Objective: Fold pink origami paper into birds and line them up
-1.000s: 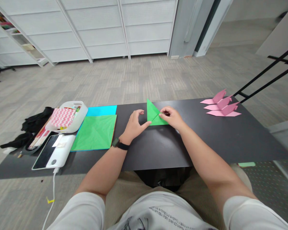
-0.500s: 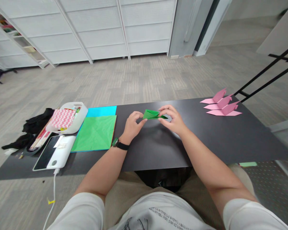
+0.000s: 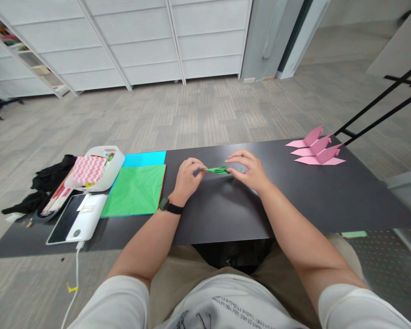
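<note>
A folded piece of green origami paper (image 3: 219, 170) is seen nearly edge-on above the table, so it looks like a thin strip with a small loop of layers at its right end. My left hand (image 3: 189, 178) pinches its left end between thumb and fingers. At the other end, my right hand (image 3: 248, 170) has its thumb and fingers apart, the thumb tip at the paper's edge; whether it touches is hard to tell. A stack of square paper, green sheet (image 3: 135, 189) on top and blue sheet (image 3: 145, 158) showing behind, lies left of my left hand.
Three pink paper cranes (image 3: 320, 155) stand at the right of the dark table (image 3: 219, 219). On the left are a white basket (image 3: 114, 169) with a pink patterned cloth, a white device (image 3: 85, 219) with a cable, and black fabric (image 3: 53, 176). Black bars (image 3: 373, 107) rise beyond the right edge.
The green paper has tipped from a flat triangle facing me to nearly edge-on. My left hand has moved onto its left end, while my right hand has loosened from a pinch to spread fingers.
</note>
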`<state>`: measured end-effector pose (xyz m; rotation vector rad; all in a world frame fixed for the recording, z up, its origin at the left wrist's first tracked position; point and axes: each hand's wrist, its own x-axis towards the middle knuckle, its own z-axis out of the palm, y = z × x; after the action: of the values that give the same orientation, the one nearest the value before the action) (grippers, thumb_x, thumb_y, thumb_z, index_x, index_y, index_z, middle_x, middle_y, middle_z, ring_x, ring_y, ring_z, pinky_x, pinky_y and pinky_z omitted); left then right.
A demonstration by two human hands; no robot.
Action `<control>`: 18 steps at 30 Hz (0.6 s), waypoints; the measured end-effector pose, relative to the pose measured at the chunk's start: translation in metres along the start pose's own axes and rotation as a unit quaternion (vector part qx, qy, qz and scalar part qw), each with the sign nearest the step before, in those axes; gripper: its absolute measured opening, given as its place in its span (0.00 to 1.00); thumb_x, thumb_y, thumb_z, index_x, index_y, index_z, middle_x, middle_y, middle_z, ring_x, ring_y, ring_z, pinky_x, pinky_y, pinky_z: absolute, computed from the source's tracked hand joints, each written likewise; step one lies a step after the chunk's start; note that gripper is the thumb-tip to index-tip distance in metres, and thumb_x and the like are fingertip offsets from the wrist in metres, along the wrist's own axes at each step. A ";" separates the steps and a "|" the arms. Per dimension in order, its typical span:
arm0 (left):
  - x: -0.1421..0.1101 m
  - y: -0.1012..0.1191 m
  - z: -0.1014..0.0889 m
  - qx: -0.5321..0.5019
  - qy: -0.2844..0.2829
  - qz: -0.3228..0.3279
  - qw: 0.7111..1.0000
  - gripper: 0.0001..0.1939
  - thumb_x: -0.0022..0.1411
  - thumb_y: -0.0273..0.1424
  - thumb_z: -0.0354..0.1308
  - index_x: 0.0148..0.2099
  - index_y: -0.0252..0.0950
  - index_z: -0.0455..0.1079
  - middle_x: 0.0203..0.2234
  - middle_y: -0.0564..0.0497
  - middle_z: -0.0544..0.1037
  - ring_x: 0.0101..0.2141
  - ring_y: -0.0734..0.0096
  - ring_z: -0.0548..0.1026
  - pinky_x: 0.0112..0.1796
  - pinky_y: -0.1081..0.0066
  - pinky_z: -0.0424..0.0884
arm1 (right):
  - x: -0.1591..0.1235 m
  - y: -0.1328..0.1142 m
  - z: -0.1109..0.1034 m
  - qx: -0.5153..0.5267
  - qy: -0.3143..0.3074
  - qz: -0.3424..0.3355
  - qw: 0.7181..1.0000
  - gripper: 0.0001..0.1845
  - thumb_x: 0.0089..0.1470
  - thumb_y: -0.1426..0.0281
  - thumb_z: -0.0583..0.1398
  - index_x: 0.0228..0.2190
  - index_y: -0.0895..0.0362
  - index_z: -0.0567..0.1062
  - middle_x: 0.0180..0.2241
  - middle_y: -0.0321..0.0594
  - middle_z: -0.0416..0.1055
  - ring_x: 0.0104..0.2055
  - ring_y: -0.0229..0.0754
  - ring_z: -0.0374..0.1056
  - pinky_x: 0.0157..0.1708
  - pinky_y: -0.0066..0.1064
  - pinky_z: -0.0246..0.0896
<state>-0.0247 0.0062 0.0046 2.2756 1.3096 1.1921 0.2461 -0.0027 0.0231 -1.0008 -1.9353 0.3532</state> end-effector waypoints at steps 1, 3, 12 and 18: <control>0.000 0.000 0.000 0.001 -0.003 0.000 1.000 0.04 0.69 0.26 0.66 0.40 0.41 0.81 0.42 0.49 0.81 0.46 0.62 0.79 0.53 0.57 0.74 | 0.000 0.000 0.000 -0.001 -0.005 -0.001 1.000 0.11 0.63 0.62 0.67 0.47 0.46 0.84 0.48 0.44 0.79 0.51 0.52 0.76 0.56 0.49 0.72; 0.000 0.000 0.000 0.005 -0.012 -0.002 1.000 0.04 0.69 0.27 0.66 0.40 0.41 0.81 0.42 0.49 0.81 0.47 0.62 0.79 0.53 0.58 0.74 | -0.001 0.000 0.001 -0.006 -0.008 -0.006 1.000 0.13 0.65 0.63 0.66 0.50 0.46 0.84 0.47 0.44 0.80 0.50 0.51 0.76 0.55 0.48 0.72; -0.001 0.000 0.001 -0.002 -0.029 0.010 1.000 0.04 0.67 0.26 0.68 0.40 0.41 0.82 0.39 0.50 0.81 0.43 0.64 0.79 0.50 0.61 0.74 | -0.003 0.006 0.002 -0.042 -0.055 -0.057 0.996 0.13 0.66 0.64 0.65 0.50 0.47 0.84 0.43 0.41 0.83 0.47 0.49 0.77 0.52 0.44 0.72; -0.001 0.000 0.001 -0.006 -0.051 0.006 0.999 0.04 0.67 0.26 0.68 0.41 0.41 0.84 0.38 0.49 0.82 0.43 0.63 0.80 0.48 0.63 0.73 | -0.002 0.010 0.006 -0.067 -0.060 -0.095 0.991 0.09 0.67 0.69 0.64 0.42 0.48 0.85 0.39 0.39 0.83 0.42 0.47 0.77 0.46 0.41 0.72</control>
<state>-0.0242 0.0058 0.0037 2.3064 1.2508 1.0683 0.2466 0.0029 0.0127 -0.8867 -2.1679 0.1808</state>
